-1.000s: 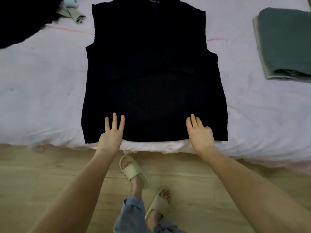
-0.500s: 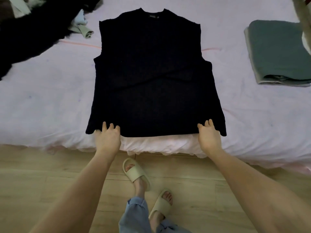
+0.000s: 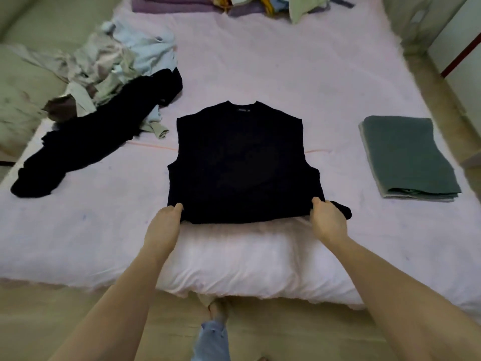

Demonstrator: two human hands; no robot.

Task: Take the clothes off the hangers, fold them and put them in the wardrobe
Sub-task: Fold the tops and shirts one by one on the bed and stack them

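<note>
Bed with a pale pink sheet [image 3: 260, 74], wood-look floor below its near edge. A black sleeveless knit top [image 3: 242, 162] lies on the sheet, mid-bed, neckline pointing away, label visible at the collar. Upper part is spread flat; hem is lifted off the sheet at both corners.

Left hand [image 3: 166, 225] grips the left hem corner: thumb on top, fingers curled under the fabric. Right hand [image 3: 328, 222] grips the right hem corner the same way; a bit of hem sticks out just past it to the right. Both forearms reach in from the near edge of the bed.

A folded grey-green garment [image 3: 408, 157] sits on the right side of the sheet, well apart from the top. A long black garment [image 3: 91, 139] lies crumpled to the left, its far end touching a heap of light blue and beige clothes [image 3: 117, 58]. More mixed clothes [image 3: 260, 3] are piled along the far edge. A leg in blue jeans [image 3: 210, 340] is visible on the floor between the arms.
</note>
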